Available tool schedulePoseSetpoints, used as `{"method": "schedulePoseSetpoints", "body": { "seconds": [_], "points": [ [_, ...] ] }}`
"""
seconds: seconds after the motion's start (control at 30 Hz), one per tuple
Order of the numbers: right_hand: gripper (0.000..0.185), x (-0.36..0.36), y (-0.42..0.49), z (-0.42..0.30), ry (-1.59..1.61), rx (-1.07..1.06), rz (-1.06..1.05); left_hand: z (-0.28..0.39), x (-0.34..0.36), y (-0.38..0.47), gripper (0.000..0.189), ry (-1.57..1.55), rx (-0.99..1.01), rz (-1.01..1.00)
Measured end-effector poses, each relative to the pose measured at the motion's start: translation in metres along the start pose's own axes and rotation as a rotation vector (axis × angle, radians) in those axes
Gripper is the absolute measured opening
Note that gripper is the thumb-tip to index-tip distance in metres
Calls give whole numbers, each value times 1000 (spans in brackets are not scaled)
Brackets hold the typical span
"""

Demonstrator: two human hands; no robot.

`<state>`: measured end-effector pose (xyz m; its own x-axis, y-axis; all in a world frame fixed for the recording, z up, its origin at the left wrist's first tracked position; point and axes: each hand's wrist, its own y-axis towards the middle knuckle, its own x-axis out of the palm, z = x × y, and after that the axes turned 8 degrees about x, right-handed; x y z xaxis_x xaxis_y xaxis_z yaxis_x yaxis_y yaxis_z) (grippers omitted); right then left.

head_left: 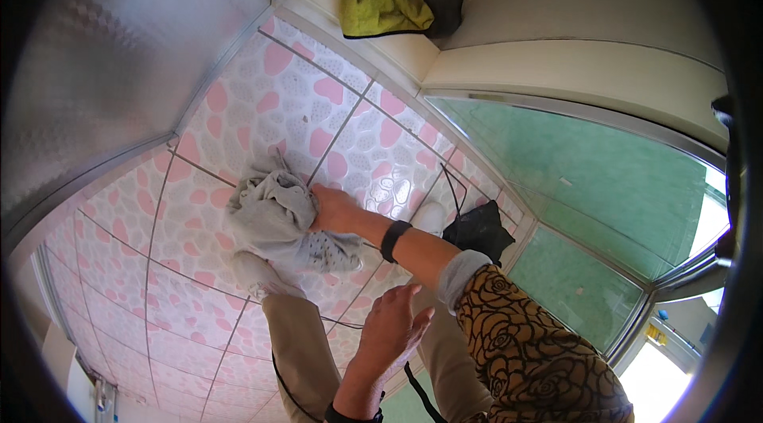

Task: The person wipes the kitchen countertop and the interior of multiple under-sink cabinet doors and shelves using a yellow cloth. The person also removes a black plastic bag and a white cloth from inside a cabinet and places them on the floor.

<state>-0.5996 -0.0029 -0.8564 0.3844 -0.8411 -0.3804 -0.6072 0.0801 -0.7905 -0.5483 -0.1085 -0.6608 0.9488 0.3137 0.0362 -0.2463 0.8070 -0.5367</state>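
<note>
A crumpled grey cloth (277, 202) hangs bunched in my right hand (337, 208), low over the pink and white pebble-patterned tiles (346, 101). The cloth's lower part, speckled with dark spots, trails to the right above my shoes. My right arm reaches across from the right side, with a black band at the wrist. Nearer to me, my left hand (393, 324) is raised over my legs with its fingers loosely apart and nothing in it.
A yellow-green cloth (387, 6) lies beside a dark cloth (444, 6) on the pale ledge. A black bag (483, 232) rests on the floor by the green glass panel (596, 167). Frosted glass (137, 36) stands at left. A thin dark cord runs near my legs.
</note>
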Motion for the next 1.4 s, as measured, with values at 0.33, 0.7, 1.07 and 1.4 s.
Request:
{"method": "schedulePoseSetpoints", "body": {
  "seconds": [0.33,0.7,1.07,1.4],
  "points": [
    [54,-138,-63,-35,947,-36,61,12,-6,-2,47,9,62,-20],
    [39,-341,17,-58,1586,31,841,14,-3,-5,47,-11,149,50],
    [23,-230,55,-18,1277,199,582,17,-10,-7,47,-22,144,36],
    [79,-284,128,-14,-223,267,921,19,-25,3,48,-6,32,21]
  ]
}}
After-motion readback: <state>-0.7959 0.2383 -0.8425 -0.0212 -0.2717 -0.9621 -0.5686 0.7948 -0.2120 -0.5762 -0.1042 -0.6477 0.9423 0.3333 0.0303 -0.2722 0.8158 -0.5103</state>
